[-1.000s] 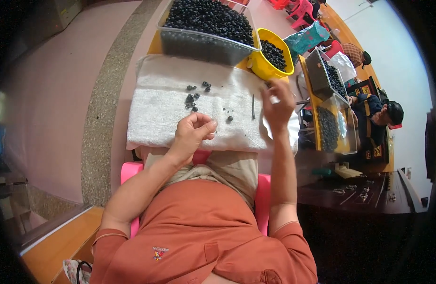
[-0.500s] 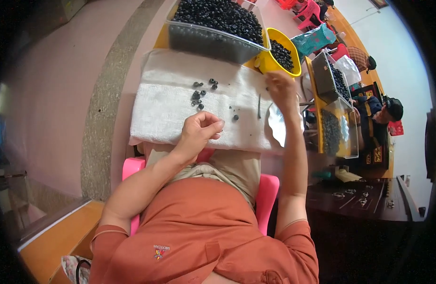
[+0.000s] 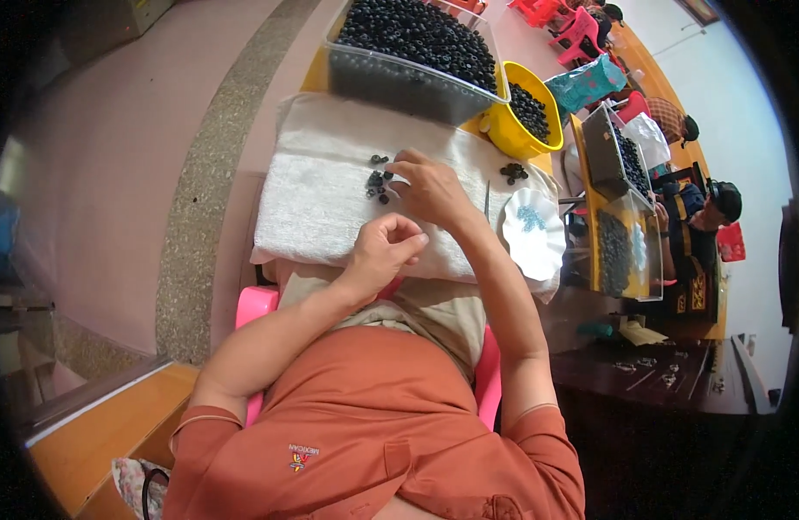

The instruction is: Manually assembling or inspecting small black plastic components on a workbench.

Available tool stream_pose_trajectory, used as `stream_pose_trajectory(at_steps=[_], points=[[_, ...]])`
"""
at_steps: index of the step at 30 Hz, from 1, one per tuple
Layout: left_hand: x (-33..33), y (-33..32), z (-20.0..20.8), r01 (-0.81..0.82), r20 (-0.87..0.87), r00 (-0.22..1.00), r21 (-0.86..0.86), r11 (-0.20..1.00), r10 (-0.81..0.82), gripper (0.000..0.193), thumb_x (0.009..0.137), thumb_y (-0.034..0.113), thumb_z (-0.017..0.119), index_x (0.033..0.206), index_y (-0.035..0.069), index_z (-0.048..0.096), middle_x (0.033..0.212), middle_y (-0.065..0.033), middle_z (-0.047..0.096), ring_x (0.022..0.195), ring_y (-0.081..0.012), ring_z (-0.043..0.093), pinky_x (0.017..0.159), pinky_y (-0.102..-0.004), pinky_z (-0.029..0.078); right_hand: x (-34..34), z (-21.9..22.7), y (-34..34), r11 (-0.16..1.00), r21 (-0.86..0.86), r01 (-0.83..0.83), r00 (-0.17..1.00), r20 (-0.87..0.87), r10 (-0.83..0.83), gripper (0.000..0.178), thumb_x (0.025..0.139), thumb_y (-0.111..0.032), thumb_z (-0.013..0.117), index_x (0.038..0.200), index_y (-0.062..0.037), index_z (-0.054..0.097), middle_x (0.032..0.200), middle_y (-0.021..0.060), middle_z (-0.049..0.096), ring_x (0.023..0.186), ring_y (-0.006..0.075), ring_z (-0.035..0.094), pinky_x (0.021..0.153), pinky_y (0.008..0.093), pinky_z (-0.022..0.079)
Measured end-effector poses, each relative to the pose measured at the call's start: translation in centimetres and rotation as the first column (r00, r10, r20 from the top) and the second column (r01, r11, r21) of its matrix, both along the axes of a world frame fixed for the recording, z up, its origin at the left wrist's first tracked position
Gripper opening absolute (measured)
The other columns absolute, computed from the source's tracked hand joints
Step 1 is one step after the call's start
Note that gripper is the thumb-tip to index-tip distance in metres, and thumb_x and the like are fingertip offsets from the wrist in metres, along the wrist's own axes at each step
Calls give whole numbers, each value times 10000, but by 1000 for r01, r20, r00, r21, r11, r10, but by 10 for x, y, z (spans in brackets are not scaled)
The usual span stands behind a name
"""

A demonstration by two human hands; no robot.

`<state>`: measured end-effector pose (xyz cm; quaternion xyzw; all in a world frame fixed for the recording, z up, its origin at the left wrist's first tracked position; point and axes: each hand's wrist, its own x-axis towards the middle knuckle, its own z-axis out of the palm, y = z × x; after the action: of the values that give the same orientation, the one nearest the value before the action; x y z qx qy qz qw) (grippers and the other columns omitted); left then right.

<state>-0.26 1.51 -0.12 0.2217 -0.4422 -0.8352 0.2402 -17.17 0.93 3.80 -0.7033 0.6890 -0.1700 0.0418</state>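
Note:
A white towel (image 3: 321, 191) covers the table in front of me. A small heap of black round pieces (image 3: 378, 182) lies on it. My right hand (image 3: 430, 186) rests on the towel with its fingertips touching that heap. My left hand (image 3: 384, 250) hovers at the towel's near edge, fingers curled shut; whether it holds a piece is hidden. A second small cluster of black pieces (image 3: 512, 172) lies to the right, beside a thin metal tool (image 3: 487, 199).
A clear bin (image 3: 412, 56) full of black pieces stands at the far edge, with a yellow bowl (image 3: 521, 117) of them beside it. A white scalloped dish (image 3: 532, 232) sits at right. Other people sit at a table with more bins (image 3: 620, 208) farther right.
My right hand has swung from the towel's right side over to the left, onto the heap of black pieces. My left hand has stayed at the near edge.

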Motion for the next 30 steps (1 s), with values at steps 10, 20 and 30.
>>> stream_pose_trajectory(at_steps=[10, 20, 30], points=[[1, -2, 5, -19, 27, 999, 42, 999, 17, 102, 907, 101, 675, 960, 37, 618, 852, -19, 639, 739, -81, 606, 670, -231, 534, -9, -9, 4, 1000, 14, -5, 999, 43, 5, 214, 826, -125, 633, 1027, -65, 678, 1008, 158, 645, 845, 372, 640, 728, 442, 517], [4, -8, 9, -31, -108, 992, 255, 966, 60, 124, 963, 147, 609, 1046, 55, 602, 934, -40, 656, 809, -116, 628, 774, -286, 536, 15, 20, 81, 995, -100, -25, 720, 688, 87, 236, 827, 22, 682, 1059, -8, 656, 986, 77, 652, 759, 102, 595, 644, 230, 473], [5, -9, 10, 101, -170, 984, 328, 939, -46, 83, 949, 143, 634, 1000, 79, 624, 910, -28, 671, 810, -120, 648, 759, -282, 565, 16, -2, 89, 951, -309, 34, 802, 576, 159, 179, 854, 17, 679, 1029, -12, 662, 917, 125, 650, 780, 233, 644, 667, 295, 509]])
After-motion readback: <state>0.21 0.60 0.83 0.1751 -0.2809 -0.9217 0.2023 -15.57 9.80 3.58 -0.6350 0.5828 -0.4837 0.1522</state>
